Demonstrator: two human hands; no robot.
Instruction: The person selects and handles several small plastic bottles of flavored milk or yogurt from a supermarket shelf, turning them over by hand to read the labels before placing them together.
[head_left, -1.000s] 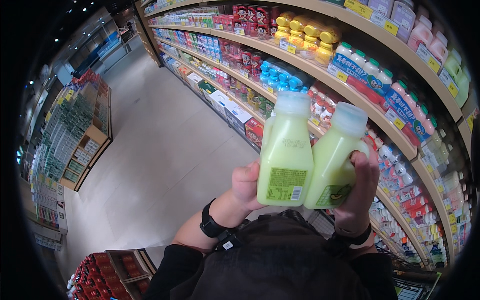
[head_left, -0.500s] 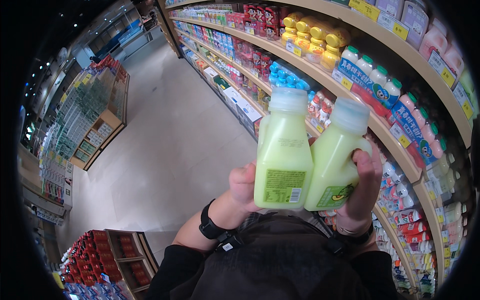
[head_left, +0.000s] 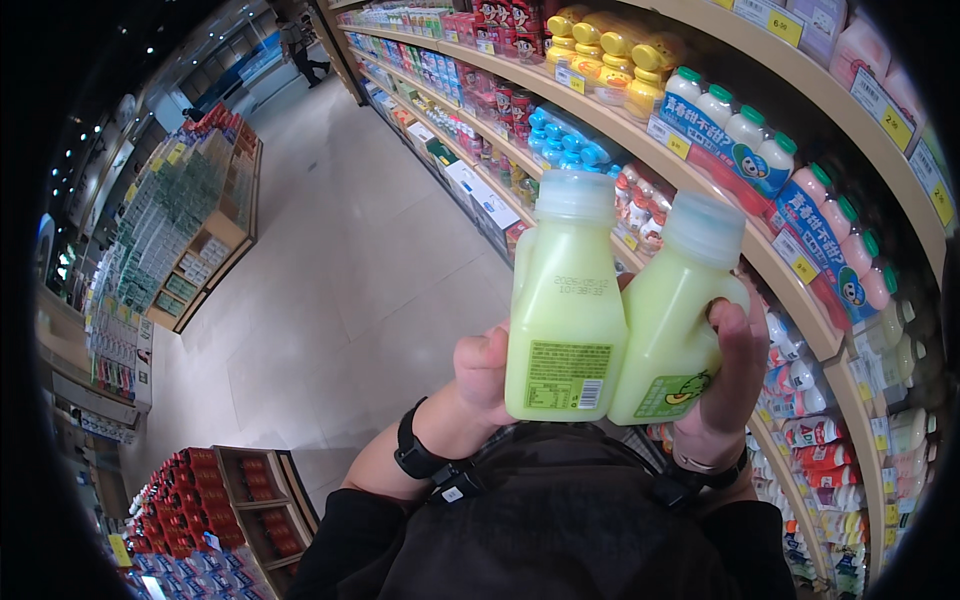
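Two pale green plastic drink bottles with clear whitish caps are held up side by side, their bodies touching. My left hand (head_left: 484, 375) is closed round the side of the left bottle (head_left: 562, 310), whose back label and printed date face me. On the right bottle (head_left: 668, 330), tilted a little to the right, a fruit picture shows on the label. My right hand (head_left: 732, 375) is wrapped through its handle, with fingertips curled over the grip. Most of my left fingers are hidden behind the left bottle.
Long curved wooden shelves (head_left: 590, 108) of bottled drinks run along the right. Among them are yellow-capped bottles (head_left: 612, 60) and green-capped white bottles (head_left: 730, 120). Display stands (head_left: 205, 235) line the left side, with red goods (head_left: 185, 500) at lower left. A person (head_left: 298, 50) walks far down the aisle.
The view has shifted slightly, so the shelves sit a little further left. A distant person has come into sight. Both bottles stay in my hands in nearly the same pose.
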